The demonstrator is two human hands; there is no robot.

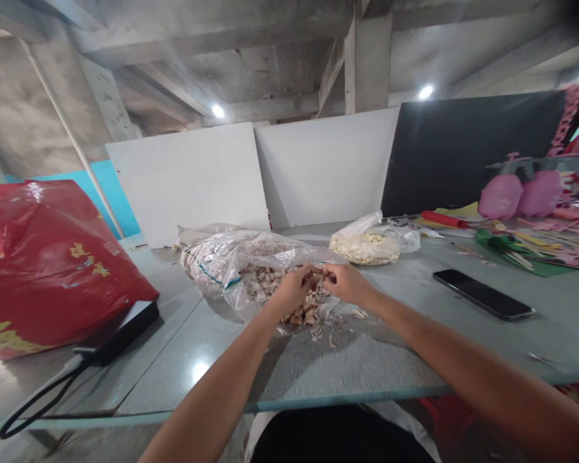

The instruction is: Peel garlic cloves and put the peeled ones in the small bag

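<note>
A large clear plastic bag lies open on the table, with unpeeled garlic cloves and loose papery skins at its mouth. My left hand and my right hand meet just above the cloves, thumbs and fingertips pinched close together. Between them is a small brownish garlic clove, mostly covered by the fingers. Behind my right hand stands a smaller clear bag of pale peeled cloves. Bits of skin are scattered on the table below my hands.
On the left are a big red bag and a black box with a cable. A smartphone lies to the right. Further right are pink spray bottles, a red roll and coloured paper scraps. White boards stand behind.
</note>
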